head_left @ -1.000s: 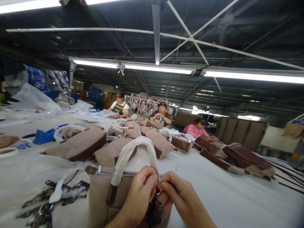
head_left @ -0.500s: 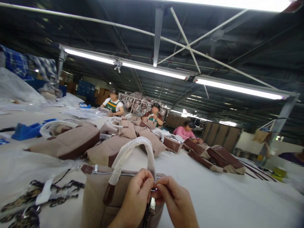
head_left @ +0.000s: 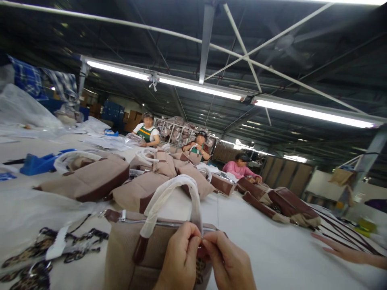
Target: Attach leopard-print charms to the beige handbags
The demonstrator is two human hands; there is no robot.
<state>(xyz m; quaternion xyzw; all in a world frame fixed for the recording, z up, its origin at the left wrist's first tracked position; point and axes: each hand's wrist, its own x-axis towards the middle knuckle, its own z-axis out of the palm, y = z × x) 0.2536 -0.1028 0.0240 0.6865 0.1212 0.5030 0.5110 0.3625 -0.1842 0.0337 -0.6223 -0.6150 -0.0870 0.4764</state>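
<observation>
Handbag (head_left: 121,245), beige and ribbed, is stood upright on the surface (head_left: 278,251) nearest the camera, its top closed by a silver zip (head_left: 166,223), its arched handle (head_left: 154,207) wrapped in white above a brown tab (head_left: 140,250). At the handle's right end, left grip (head_left: 181,253) and right grip (head_left: 231,257) are pinched closed on a small piece (head_left: 199,247), mostly hidden by the fingers; leopard-print material (head_left: 199,272) is seen below. Beyond, more beige-and-brown bags (head_left: 87,181) are heaped.
</observation>
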